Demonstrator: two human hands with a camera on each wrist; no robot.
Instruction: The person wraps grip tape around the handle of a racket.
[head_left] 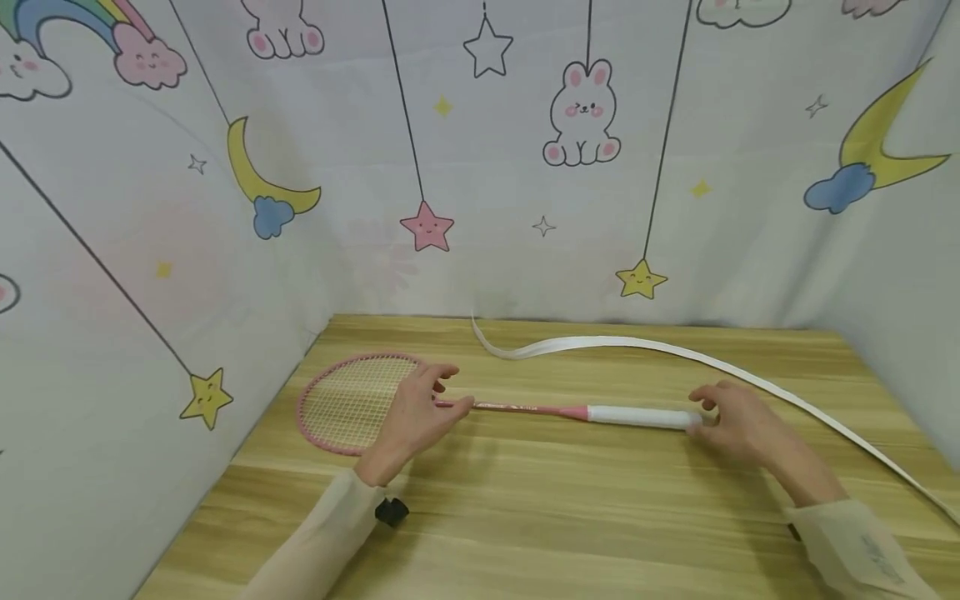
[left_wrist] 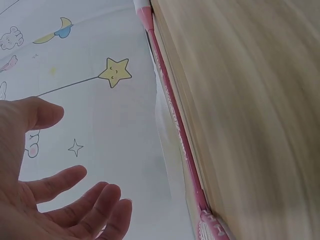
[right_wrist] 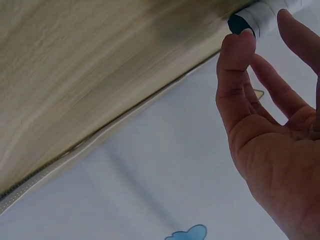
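Note:
A pink badminton racket [head_left: 517, 407] lies across the wooden table, its strung head to the left and its white-wrapped handle [head_left: 641, 417] to the right. Over the inner edge of the racket head hovers my left hand [head_left: 414, 414], thumb and fingers spread apart with nothing between them. In the left wrist view the pink shaft [left_wrist: 172, 107] runs beside that hand. My right hand [head_left: 742, 423] is at the butt end of the handle, fingers loosely bent and thumb apart from them. The right wrist view shows the dark butt cap [right_wrist: 240, 24] right by the fingertips.
A long white strip [head_left: 630, 342] curves over the table [head_left: 525, 517] behind the racket and runs down to the right edge. White cloth [head_left: 487, 167] printed with stars, moons and rabbits hangs along the back and sides.

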